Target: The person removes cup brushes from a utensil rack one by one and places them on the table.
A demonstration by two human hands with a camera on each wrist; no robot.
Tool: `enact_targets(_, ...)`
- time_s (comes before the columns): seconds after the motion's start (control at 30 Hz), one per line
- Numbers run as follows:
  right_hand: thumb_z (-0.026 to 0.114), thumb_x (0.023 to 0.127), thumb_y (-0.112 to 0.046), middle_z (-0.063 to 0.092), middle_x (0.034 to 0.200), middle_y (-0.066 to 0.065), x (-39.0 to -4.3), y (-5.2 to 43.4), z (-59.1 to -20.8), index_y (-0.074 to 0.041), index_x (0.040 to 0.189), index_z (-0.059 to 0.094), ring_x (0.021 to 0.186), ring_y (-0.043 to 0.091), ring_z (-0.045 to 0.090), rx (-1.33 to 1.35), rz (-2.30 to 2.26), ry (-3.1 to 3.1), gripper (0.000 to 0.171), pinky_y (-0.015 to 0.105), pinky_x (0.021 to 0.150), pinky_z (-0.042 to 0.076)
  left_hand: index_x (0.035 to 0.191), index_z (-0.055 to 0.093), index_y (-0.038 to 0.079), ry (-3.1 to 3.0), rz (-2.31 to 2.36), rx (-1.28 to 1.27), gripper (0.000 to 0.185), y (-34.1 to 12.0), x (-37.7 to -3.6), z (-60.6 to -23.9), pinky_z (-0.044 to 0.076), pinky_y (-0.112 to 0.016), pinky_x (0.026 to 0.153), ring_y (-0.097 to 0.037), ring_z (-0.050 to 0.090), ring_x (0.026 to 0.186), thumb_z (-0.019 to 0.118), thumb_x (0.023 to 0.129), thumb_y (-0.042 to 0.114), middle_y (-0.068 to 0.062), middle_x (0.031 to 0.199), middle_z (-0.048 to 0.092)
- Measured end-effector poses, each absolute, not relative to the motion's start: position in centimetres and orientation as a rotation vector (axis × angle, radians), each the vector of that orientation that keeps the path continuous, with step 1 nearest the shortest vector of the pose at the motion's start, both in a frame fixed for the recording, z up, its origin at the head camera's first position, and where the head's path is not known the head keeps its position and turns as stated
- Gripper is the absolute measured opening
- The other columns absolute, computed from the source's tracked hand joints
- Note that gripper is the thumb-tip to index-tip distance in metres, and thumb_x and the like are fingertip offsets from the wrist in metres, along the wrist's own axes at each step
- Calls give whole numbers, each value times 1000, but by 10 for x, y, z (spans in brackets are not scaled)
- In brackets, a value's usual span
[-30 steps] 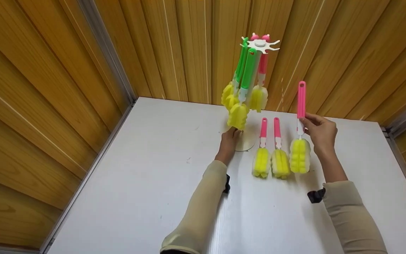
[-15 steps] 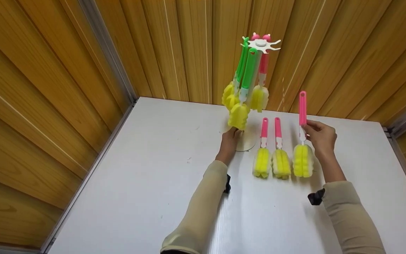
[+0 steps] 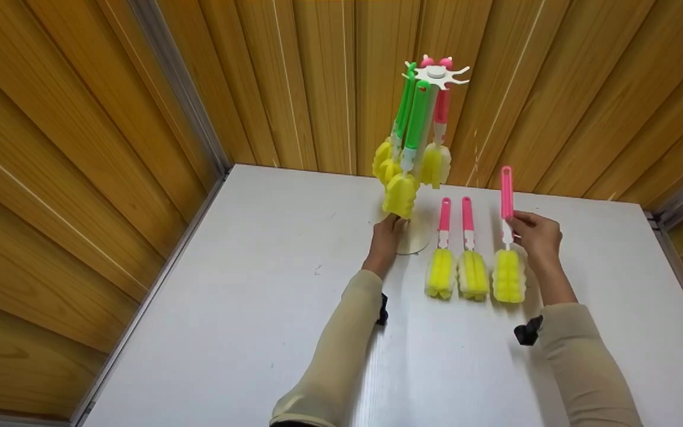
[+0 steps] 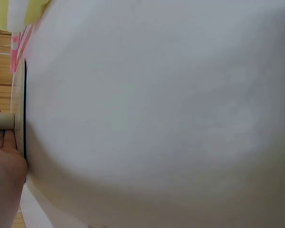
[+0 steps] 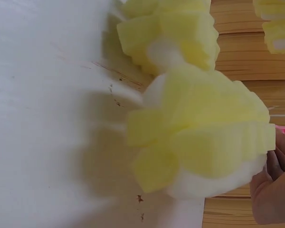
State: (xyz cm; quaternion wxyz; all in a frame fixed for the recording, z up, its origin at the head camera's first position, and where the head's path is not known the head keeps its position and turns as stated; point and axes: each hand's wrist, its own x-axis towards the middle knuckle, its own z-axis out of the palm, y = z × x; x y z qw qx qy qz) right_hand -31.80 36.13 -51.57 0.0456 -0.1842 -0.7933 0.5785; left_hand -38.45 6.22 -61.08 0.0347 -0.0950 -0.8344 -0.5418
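Ribbed wood panelling walls in a white bench (image 3: 246,308) on three sides. Toward its far edge, the left hand (image 3: 384,237) rests on the round base of a white brush stand (image 3: 435,74); the left wrist view shows its fingers (image 4: 4,142) lying fairly straight against the base beside the post, gripping nothing. Green-handled sponge brushes (image 3: 415,118) and pink ones hang from the stand's star-shaped top. Right of the base, two pink-handled sponge brushes (image 3: 454,249) lie flat side by side. Just beside them, the right hand (image 3: 536,237) pinches a third pink sponge brush (image 3: 506,237) low on its handle, near the white neck, holding it tilted with the yellow foam head (image 5: 199,137) down at the bench and next to the lying pair.

This brush is likely very light: a stiff, smooth plastic handle that may slip, and a soft head that squashes under pressure. The handle is the place to hold it, not the foam.

Against the frame a second ago, the held brush stands lower and nearer the bench, its handle top dropped well down, its head closer to the row. The left hand has kept its place.
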Motion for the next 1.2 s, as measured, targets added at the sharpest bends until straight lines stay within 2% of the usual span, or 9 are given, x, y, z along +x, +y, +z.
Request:
enact_targets(0.13, 64, 102, -26, 65, 103, -5, -320, 360, -521, -3, 140, 60, 94, 13, 59, -594, 1764, -2426, 45, 18, 78, 57, 116, 65, 14, -2565, -1666, -284, 27, 62, -384, -609, 46, -22, 80, -6, 51, 86, 48, 108, 33, 6, 93, 60)
enact_targets(0.37, 66, 101, -25, 65, 94, -7, -325, 356, -531, -2, 137, 62, 85, 9, 61, -651, 1758, -2401, 44, 17, 73, 57, 117, 65, 13, -2564, -1675, -263, 28, 63, -385, -609, 46, -22, 79, -6, 51, 85, 49, 107, 33, 5, 94, 61)
enact_targets(0.63, 64, 102, -28, 62, 105, 2, -331, 351, -542, -6, 139, 62, 91, 15, 56, -803, 1742, -2418, 44, 17, 74, 53, 118, 65, 15, -2553, -1718, -251, 25, 63, -387, -611, 46, -21, 80, -5, 51, 87, 50, 107, 33, 6, 95, 59)
enact_targets(0.77, 62, 102, -29, 62, 102, 1, -333, 350, -548, -6, 139, 62, 83, 14, 56, -822, 1722, -2432, 44, 18, 70, 53, 120, 65, 16, -2539, -1732, -267, 27, 63, -387, -612, 47, -22, 86, -5, 53, 92, 49, 107, 34, 6, 102, 63)
enact_targets(0.93, 62, 102, -28, 62, 96, 1, -333, 352, -549, -5, 139, 62, 76, 13, 54, -825, 1736, -2416, 43, 19, 66, 52, 130, 62, 23, -2539, -1780, -261, 32, 63, -386, -612, 46, -24, 101, -1, 54, 106, 48, 107, 40, 15, 120, 63)
enact_targets(1.2, 61, 103, -29, 62, 100, -1, -334, 355, -547, -7, 140, 61, 86, 14, 54, -862, 1750, -2395, 43, 19, 71, 51, 130, 62, 23, -2530, -1789, -266, 31, 62, -385, -612, 46, -25, 102, -1, 54, 106, 48, 107, 39, 14, 120, 63)
